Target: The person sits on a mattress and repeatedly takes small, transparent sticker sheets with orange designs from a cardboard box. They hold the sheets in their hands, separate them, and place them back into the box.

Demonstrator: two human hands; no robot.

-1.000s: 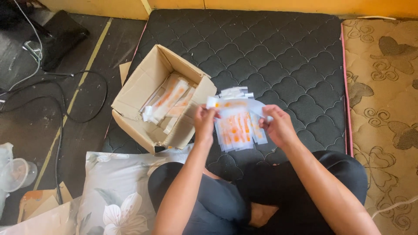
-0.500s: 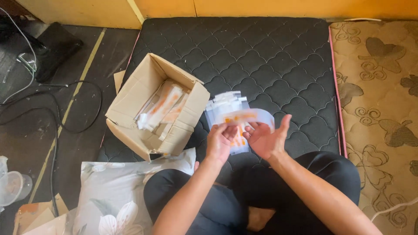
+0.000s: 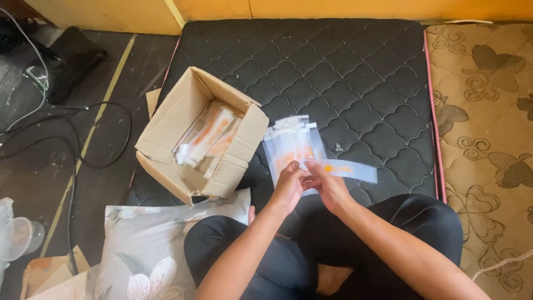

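Hands sorting clear pouches over a black quilted mattress [image 3: 355, 72]

The left hand [image 3: 288, 186] pinches a stack of clear pouches [image 3: 291, 145] fanned away from it; the right hand [image 3: 332, 186] pinches one single pouch [image 3: 347, 169] jutting sideways, right of the stack. An open cardboard box [image 3: 166, 145] of more pouches sits left of both hands.
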